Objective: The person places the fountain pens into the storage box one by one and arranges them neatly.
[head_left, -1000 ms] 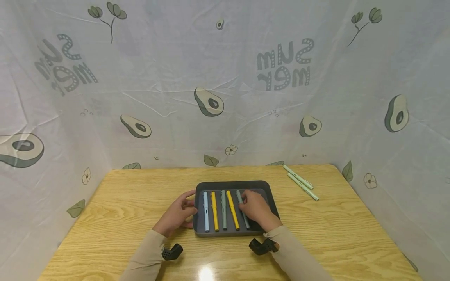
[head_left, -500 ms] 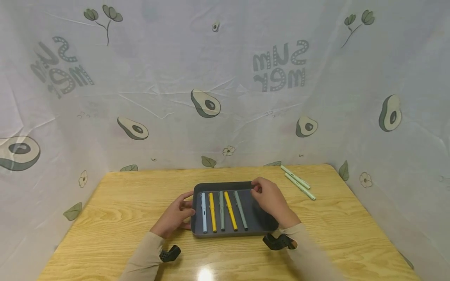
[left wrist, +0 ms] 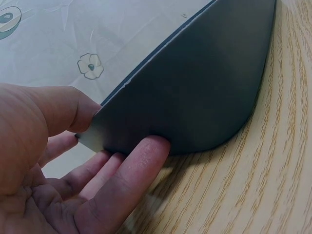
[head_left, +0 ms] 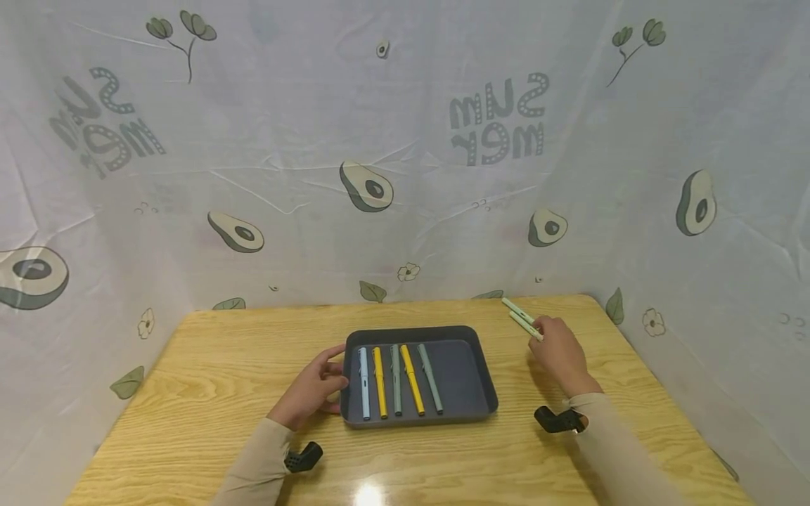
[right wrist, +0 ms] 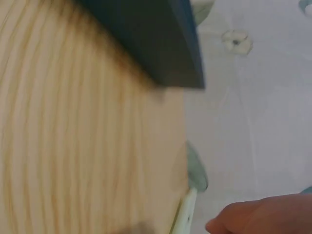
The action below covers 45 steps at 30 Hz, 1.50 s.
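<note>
Grip of the right hand (head_left: 560, 355) is over the near ends of two pale green pens, fingers bent; whether it pinches either one I cannot tell, since the hand covers that spot and the right wrist view is blurred and shows only part of a pen. The farther green pen (head_left: 517, 310) and the nearer green pen (head_left: 524, 325) lie slanted side by side on the wooden bench (head_left: 240, 379), to the right of the dark tray (head_left: 418, 421) and well apart from it.

At the tray's left side, the left hand (head_left: 310, 390) holds the wall, the thumb at the rim and a fingertip pressed against the outer face.

Five pens lie inside the tray in a row, apart from one another. From left to right they are a light blue pen (head_left: 364, 383), a yellow pen (head_left: 380, 383), a grey-green pen (head_left: 396, 379), a second yellow pen (head_left: 413, 379) and a second grey-green pen (head_left: 431, 379); the last two tilt more than the others.

Both arms wear beige sleeves (head_left: 256, 460). Behind the bench hangs a pale cloth (head_left: 285, 105) printed with avocados, leaves and flowers.
</note>
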Each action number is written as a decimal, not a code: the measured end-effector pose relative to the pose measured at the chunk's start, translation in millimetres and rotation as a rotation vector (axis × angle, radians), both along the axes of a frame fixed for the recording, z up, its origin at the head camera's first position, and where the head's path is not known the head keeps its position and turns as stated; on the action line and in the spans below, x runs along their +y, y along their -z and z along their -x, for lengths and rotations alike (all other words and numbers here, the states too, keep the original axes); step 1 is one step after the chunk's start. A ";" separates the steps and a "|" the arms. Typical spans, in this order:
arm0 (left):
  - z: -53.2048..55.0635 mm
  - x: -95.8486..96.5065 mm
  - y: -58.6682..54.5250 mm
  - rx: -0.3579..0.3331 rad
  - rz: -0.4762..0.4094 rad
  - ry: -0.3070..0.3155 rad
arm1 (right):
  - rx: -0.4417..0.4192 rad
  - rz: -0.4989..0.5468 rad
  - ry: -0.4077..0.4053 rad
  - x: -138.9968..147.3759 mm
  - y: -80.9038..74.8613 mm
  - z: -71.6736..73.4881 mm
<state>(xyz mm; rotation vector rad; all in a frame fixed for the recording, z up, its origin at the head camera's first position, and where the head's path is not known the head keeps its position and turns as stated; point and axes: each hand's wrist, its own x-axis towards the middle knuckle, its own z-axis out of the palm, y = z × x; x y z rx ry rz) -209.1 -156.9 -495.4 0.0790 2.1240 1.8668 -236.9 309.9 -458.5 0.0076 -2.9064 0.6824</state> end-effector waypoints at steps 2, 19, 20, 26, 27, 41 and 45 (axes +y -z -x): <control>0.1 -0.1 0.5 -0.002 -0.001 0.001 | -0.022 -0.030 0.009 11.6 2.2 0.1; 1.6 0.6 0.3 -0.016 0.021 -0.019 | -0.117 -0.077 0.009 38.0 15.9 3.2; 1.7 0.8 0.2 -0.016 0.019 -0.019 | -0.113 -0.082 0.008 38.0 16.3 3.3; 2.1 0.0 0.4 -0.016 0.011 -0.012 | -0.118 -0.097 -0.004 36.4 16.9 4.0; 2.3 -0.2 0.6 -0.016 0.010 -0.011 | -0.125 -0.095 -0.008 36.1 16.8 4.1; 2.4 0.0 0.7 -0.008 0.010 -0.013 | -0.143 -0.088 -0.022 27.6 14.7 -4.9; 1.6 0.0 0.9 -0.009 0.013 -0.016 | -0.138 -0.093 -0.028 27.5 15.3 -8.0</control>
